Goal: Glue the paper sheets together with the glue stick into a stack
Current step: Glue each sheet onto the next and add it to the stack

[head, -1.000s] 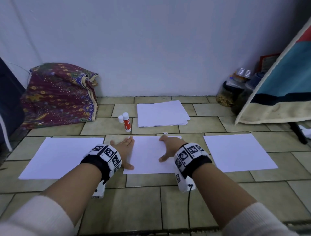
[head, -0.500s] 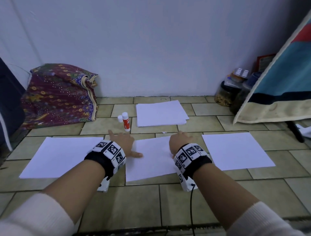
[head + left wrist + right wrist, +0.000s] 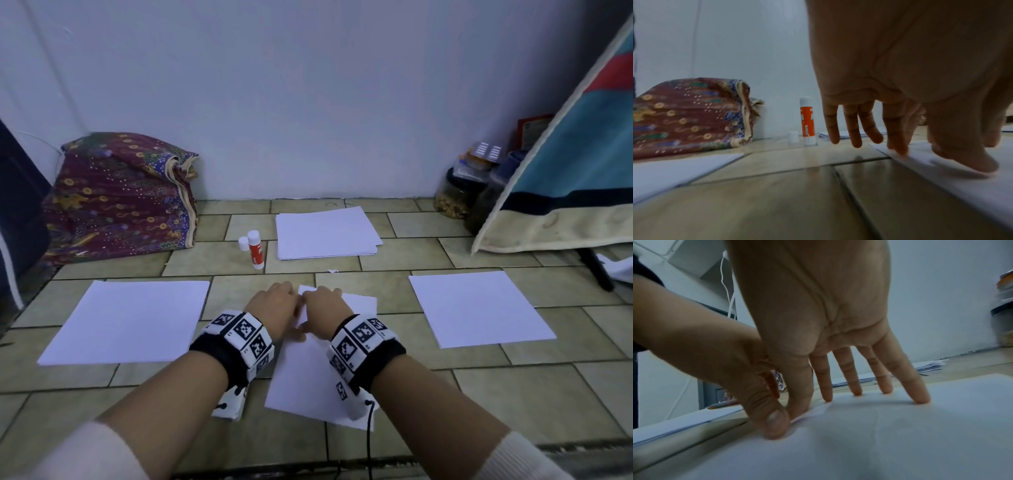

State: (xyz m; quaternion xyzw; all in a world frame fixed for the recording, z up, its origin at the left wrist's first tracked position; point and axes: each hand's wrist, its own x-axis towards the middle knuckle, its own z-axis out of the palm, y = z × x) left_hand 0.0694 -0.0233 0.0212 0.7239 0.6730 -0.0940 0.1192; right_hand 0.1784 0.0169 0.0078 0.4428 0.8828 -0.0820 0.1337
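The middle paper sheet (image 3: 308,380) lies skewed on the tiled floor in front of me. Both hands meet at its far left corner. My left hand (image 3: 274,308) has straight fingers, and its thumb (image 3: 972,160) and forefinger press on the sheet's edge (image 3: 941,175). My right hand (image 3: 325,310) spreads straight fingers (image 3: 918,392) flat on the sheet (image 3: 879,443). A small paper corner (image 3: 818,409) lifts beside the two thumbs. The red-and-white glue stick (image 3: 256,249) stands uncapped beyond the hands, its cap (image 3: 243,243) beside it, and it also shows as the glue stick (image 3: 807,120).
A single sheet lies to the left (image 3: 126,318) and another to the right (image 3: 479,308). A stack of paper (image 3: 325,233) sits near the wall. A patterned cloth bundle (image 3: 120,195) is at back left; jars (image 3: 455,195) and a hanging blanket (image 3: 565,171) at right.
Both hands have moved from the sheet's two sides to meet at its far left corner. The middle sheet has slid towards me and turned askew.
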